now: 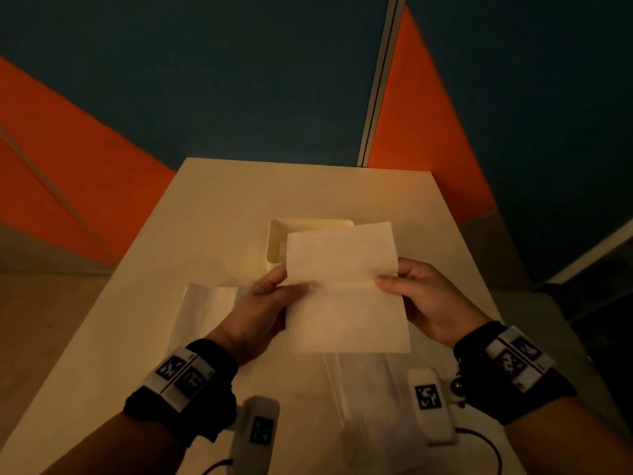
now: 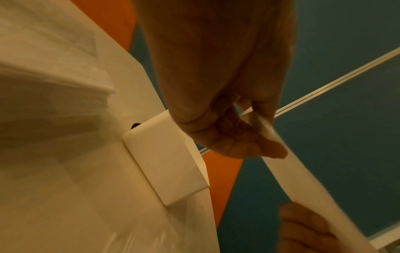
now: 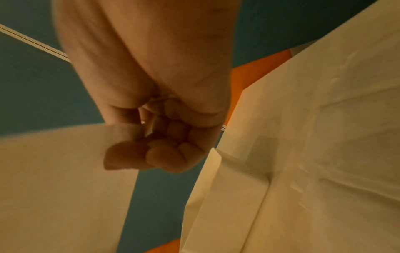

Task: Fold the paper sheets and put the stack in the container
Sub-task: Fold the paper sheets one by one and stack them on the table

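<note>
A white paper sheet (image 1: 346,293) with a cross crease hangs in the air above the table, held by both hands. My left hand (image 1: 274,296) pinches its left edge, thumb on top. My right hand (image 1: 404,286) pinches its right edge at the crease. The wrist views show the same sheet (image 2: 303,179) (image 3: 60,179) edge-on between thumb and fingers (image 2: 259,147) (image 3: 129,154). Behind the sheet stands a white rectangular container (image 1: 277,241), partly hidden by it. A stack of paper sheets (image 1: 205,303) lies left of my left hand.
The pale table (image 1: 222,200) is narrow, with edges close on both sides. A clear plastic wrapper (image 1: 370,399) lies near the front under the held sheet. Orange and teal panels (image 1: 239,80) rise behind the table's far edge.
</note>
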Demonstrator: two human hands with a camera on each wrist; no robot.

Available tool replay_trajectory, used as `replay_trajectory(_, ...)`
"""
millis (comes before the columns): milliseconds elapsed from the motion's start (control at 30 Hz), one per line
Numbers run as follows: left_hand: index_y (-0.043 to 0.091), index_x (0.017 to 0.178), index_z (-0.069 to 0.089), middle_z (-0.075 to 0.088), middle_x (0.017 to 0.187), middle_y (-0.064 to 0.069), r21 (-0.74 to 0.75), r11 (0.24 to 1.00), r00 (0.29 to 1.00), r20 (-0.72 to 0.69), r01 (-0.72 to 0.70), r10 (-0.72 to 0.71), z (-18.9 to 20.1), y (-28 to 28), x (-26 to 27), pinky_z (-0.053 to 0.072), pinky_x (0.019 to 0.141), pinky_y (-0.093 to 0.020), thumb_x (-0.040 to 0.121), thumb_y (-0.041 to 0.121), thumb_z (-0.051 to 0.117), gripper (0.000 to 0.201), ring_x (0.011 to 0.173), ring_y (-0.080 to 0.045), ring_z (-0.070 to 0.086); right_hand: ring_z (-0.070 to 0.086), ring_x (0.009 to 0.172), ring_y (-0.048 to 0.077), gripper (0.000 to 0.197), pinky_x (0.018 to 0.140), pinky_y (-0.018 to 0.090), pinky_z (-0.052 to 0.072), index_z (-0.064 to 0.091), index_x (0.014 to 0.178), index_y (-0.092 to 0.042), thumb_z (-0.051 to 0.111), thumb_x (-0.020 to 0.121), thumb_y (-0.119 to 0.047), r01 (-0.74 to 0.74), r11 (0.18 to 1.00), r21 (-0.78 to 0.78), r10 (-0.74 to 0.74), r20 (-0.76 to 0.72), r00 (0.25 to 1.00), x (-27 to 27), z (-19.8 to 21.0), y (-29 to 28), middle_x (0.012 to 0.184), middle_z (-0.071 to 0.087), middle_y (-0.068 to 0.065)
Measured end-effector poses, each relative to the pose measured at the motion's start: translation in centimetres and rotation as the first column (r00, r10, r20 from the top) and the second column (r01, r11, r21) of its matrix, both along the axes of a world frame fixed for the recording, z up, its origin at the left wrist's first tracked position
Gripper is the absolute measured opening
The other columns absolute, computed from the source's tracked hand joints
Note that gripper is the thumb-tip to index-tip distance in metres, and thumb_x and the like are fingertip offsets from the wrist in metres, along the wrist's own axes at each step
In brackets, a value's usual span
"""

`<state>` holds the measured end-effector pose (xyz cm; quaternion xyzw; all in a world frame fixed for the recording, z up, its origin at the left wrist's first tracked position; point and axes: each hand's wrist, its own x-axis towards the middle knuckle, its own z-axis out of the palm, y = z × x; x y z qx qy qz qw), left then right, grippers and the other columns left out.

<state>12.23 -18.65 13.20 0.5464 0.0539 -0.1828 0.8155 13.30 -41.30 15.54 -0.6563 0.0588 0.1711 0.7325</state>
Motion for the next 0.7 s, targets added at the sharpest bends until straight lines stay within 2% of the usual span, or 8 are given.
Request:
replay_trajectory(133, 0.018, 0.089, 0.077, 0.073, 0.095, -0.006, 0.079, 0.997, 0.999, 0.035, 0.015, -0.017, 0.5, 0.6, 0.0, 0.058, 0.078, -0.032, 0.087, 0.006, 0.052, 0.028, 0.085, -0.018, 0.069, 0.064, 0.09, 0.024, 0.023, 0.074, 0.035, 0.051, 0.071, 0.1, -0.011, 0.051, 0.089, -0.009, 0.046, 0.991, 0.123, -0.043, -0.026, 0.999, -0.3, -0.5, -0.1, 0.099, 0.071, 0.011)
replay_trajectory(233, 0.013, 0.092, 0.076, 0.073, 0.097, -0.007, 0.078, 0.997, 0.998, 0.048, 0.023, -0.027, 0.9, 1.1, -0.2, 0.057, 0.08, -0.032, 0.094, 0.008, 0.042, 0.034, 0.086, -0.019, 0.069, 0.059, 0.083, 0.025, 0.041, 0.074, 0.036, 0.042, 0.076, 0.095, -0.014, 0.046, 0.08, -0.039, 0.032, 0.954, 0.297, -0.002, -0.099, 0.995, -0.3, -0.4, -0.5, 0.094, 0.069, 0.011)
replay_trajectory(300, 0.012, 0.099, 0.071, 0.072, 0.102, -0.008, 0.074, 0.997, 0.998, 0.049, 0.035, -0.039, 1.1, 1.3, -0.3, 0.057, 0.081, -0.032, 0.097, 0.015, 0.036, 0.035, 0.089, -0.022, 0.068, 0.061, 0.082, 0.024, 0.051, 0.075, 0.037, 0.043, 0.075, 0.088, -0.012, 0.04, 0.085, -0.049, 0.078, 0.943, 0.324, -0.029, -0.153, 0.988, -0.3, -0.2, -0.7, 0.092, 0.069, 0.011)
replay_trajectory(367, 0.009, 0.098, 0.071, 0.071, 0.104, -0.008, 0.089, 0.994, 0.996, 0.056, 0.067, -0.072, 1.2, 1.5, -0.3, 0.057, 0.082, -0.033, 0.096, 0.026, 0.034, 0.04, 0.09, -0.024, 0.067, 0.063, 0.076, 0.021, 0.039, 0.069, 0.033, 0.048, 0.073, 0.072, -0.011, 0.05, 0.086, -0.04, 0.037, 0.981, 0.192, -0.021, -0.087, 0.996, -0.4, -0.3, -0.4, 0.08, 0.069, 0.007)
replay_trajectory(433, 0.011, 0.089, 0.075, 0.071, 0.103, -0.005, 0.125, 0.987, 0.991, 0.071, 0.104, -0.113, 1.2, 1.7, -0.2, 0.057, 0.078, -0.029, 0.089, 0.039, 0.041, 0.044, 0.088, -0.021, 0.067, 0.062, 0.076, 0.021, 0.018, 0.063, 0.025, 0.053, 0.072, 0.068, -0.013, 0.063, 0.082, -0.009, -0.055, 0.998, -0.025, 0.056, 0.032, 0.998, -0.7, -0.2, 0.2, 0.078, 0.067, 0.009)
replay_trajectory(500, 0.013, 0.088, 0.076, 0.071, 0.105, -0.006, 0.158, 0.975, 0.98, 0.097, 0.155, -0.171, 1.2, 1.8, -0.2, 0.055, 0.08, -0.028, 0.08, 0.042, 0.057, 0.036, 0.093, -0.02, 0.067, 0.063, 0.072, 0.02, 0.025, 0.062, 0.023, 0.054, 0.073, 0.071, -0.012, 0.063, 0.079, 0.01, -0.132, 0.984, -0.119, 0.14, 0.063, 0.988, -0.9, -0.5, 0.5, 0.078, 0.066, 0.013)
replay_trajectory(600, 0.017, 0.095, 0.076, 0.071, 0.109, -0.007, 0.212, 0.94, 0.95, 0.109, 0.267, -0.294, 0.9, 1.9, -0.3, 0.054, 0.086, -0.03, 0.068, 0.03, 0.069, 0.031, 0.101, -0.021, 0.066, 0.063, 0.062, 0.012, 0.025, 0.061, 0.023, 0.054, 0.071, 0.074, -0.01, 0.064, 0.078, 0.013, -0.232, 0.963, -0.135, 0.242, 0.067, 0.968, -1.1, -0.6, 1.2, 0.07, 0.068, 0.005)
replay_trajectory(700, 0.023, 0.096, 0.076, 0.071, 0.111, -0.001, 0.349, 0.863, 0.904, 0.085, 0.366, -0.418, 0.3, 1.9, -0.7, 0.053, 0.09, -0.032, 0.078, 0.001, 0.068, 0.029, 0.104, -0.019, 0.065, 0.061, 0.061, 0.008, 0.024, 0.06, 0.022, 0.052, 0.071, 0.078, -0.011, 0.065, 0.079, 0.012, -0.307, 0.928, -0.209, 0.329, 0.081, 0.941, -1.2, -0.8, 2.2, 0.068, 0.067, 0.0)
